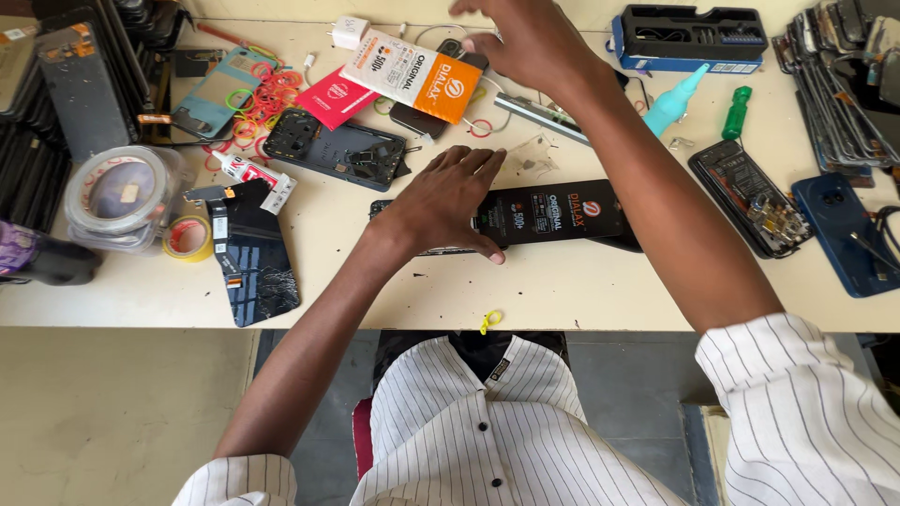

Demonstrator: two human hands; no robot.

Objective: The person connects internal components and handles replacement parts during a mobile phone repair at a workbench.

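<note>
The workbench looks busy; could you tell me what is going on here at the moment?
A person in a striped shirt is at a cream workbench strewn with phone parts. The left hand lies flat on a black phone battery at the middle of the bench. The right hand reaches to the far side, above an orange and white packet. A cracked phone screen, tape rolls and coloured rubber bands lie to the left.
</note>
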